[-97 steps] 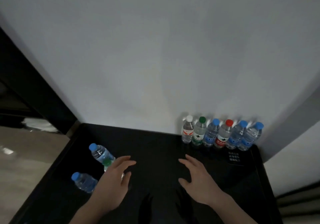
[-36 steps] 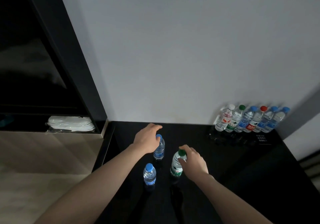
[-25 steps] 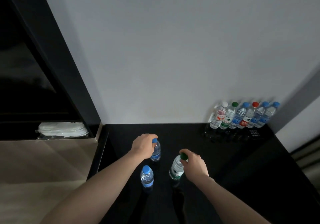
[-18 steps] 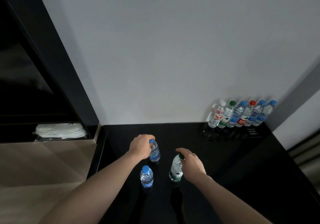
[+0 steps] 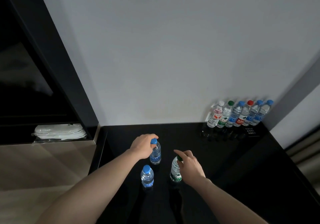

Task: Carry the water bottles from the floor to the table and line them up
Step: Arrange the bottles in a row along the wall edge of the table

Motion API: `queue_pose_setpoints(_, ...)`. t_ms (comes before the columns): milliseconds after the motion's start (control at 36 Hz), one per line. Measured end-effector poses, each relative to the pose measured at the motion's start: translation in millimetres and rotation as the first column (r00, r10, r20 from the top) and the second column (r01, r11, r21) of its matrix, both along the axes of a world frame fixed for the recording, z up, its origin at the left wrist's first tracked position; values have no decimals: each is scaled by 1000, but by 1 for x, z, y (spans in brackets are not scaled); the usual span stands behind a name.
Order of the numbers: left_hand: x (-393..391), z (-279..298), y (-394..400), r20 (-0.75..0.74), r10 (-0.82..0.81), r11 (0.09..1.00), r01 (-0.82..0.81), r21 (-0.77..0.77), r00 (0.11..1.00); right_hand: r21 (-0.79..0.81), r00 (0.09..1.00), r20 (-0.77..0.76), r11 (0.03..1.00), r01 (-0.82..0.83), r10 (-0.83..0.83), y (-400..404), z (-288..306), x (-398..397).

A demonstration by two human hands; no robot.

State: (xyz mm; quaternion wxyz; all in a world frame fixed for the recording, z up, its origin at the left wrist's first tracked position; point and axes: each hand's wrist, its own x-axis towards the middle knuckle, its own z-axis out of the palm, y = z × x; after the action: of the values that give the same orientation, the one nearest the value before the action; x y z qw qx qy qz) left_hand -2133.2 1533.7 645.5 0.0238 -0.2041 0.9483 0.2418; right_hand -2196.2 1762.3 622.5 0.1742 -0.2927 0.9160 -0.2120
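A glossy black table (image 5: 216, 154) stood against a pale wall (image 5: 164, 50). The left hand (image 5: 142, 146) was closed around the neck of an upright blue-capped bottle (image 5: 155, 152). Just right of it, the right hand (image 5: 189, 165) gripped the top of a green-capped bottle (image 5: 175, 171), index finger extended. Another blue-capped bottle (image 5: 147, 176) stood free below the left hand. A row of six bottles (image 5: 239, 114) lined the wall, well beyond the right hand.

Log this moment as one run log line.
left hand: gripping blue-capped bottle | right hand: on green-capped bottle | row by wall: six upright | loose bottle: untouched
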Motion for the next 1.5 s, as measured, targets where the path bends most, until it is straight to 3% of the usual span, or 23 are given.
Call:
queue_pose_setpoints(250, -11, -3, 7, 3, 84, 996, -84, -4, 996, 59, 998, -64, 998, -7, 11, -5, 13, -5)
queue_pose_setpoints(528, -14, -4, 3, 29, 110, 993, -109, -43, 993, 54, 997, -26, 995, 80, -79, 4, 23, -37)
queue_pose_setpoints(1000, -44, -7, 14, 21, 141, 990, -141, -24, 990, 95, 987, 75, 984, -152, 145, 9, 32, -93)
queue_pose_setpoints(1194, -60, -5, 18, 34, 201, 979, -202, 20, 979, 86, 988, 53, 985, -149, 145, 5, 48, -144)
queue_pose_setpoints(1500, -96, 7, 19, 78, 239, 971, -236, -45, 968, 61, 978, -26, 976, -207, 209, 2, 72, -236)
